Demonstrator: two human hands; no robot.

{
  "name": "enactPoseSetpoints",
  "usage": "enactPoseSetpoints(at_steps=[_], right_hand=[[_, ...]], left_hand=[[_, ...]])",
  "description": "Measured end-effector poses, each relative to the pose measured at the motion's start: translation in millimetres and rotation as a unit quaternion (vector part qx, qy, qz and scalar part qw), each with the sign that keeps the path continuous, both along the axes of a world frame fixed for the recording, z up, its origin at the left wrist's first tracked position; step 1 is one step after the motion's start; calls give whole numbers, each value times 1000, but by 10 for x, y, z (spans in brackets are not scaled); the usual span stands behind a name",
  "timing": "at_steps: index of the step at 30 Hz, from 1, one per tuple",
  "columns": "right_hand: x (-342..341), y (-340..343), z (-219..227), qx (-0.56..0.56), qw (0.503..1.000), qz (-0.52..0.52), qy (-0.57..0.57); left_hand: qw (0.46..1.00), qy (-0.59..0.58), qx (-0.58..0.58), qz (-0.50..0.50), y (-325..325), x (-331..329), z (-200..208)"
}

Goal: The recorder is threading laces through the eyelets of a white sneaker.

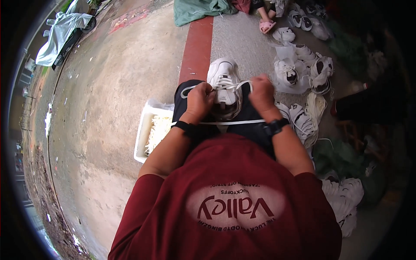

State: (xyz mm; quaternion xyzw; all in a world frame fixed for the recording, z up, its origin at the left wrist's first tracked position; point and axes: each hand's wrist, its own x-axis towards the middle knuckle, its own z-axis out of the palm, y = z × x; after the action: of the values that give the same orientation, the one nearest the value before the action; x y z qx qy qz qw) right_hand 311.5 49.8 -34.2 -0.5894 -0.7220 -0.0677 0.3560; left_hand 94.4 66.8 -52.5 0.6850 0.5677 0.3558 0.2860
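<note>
A white sneaker (224,71) rests between my knees, its toe pointing away from me. White shoelace (223,82) crosses its upper in several rows. My left hand (200,103) is closed at the shoe's left side, fingers pinching lace close to the eyelets. To the right of the shoe, my right hand (262,93) is closed on a lace strand that stretches over from the eyelets; motion blurs this hand a little. Another length of white lace lies across my lap below the sneaker, running between my wrists.
A white foam box (141,138) of pale, thin strips stands left of my legs. Several white sneakers (299,67), some in clear plastic, lie on the floor to my right. Ahead are a green sheet (201,11) and another person's foot in a pink slipper (266,26).
</note>
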Motion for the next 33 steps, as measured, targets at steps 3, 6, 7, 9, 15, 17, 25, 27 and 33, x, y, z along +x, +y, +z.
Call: enactPoseSetpoints(at_steps=[3,6,7,9,15,17,25,27,33], right_hand=[[520,-68,-79,-43,995,-61,64],[506,-108,-60,-79,968,17,236],[442,-98,-42,-111,929,60,347],[363,-89,7,-107,914,84,381],[318,-152,-67,-129,837,133,515],[284,-209,-59,-177,705,155,669],[681,-374,-450,-98,484,183,850],[1039,-584,-611,-64,518,154,839],[1718,-1311,-960,-43,553,15,832]], left_hand=[[964,79,226,-118,-8,136,35],[915,229,265,-199,27,378,88],[911,259,251,-199,42,439,59],[919,267,227,-182,68,495,47],[952,208,201,-98,98,616,-88],[954,215,183,-95,81,615,-73],[882,383,222,-162,-76,-180,494],[880,438,151,-105,-83,-911,392],[947,308,-70,52,-586,-2141,-81]])
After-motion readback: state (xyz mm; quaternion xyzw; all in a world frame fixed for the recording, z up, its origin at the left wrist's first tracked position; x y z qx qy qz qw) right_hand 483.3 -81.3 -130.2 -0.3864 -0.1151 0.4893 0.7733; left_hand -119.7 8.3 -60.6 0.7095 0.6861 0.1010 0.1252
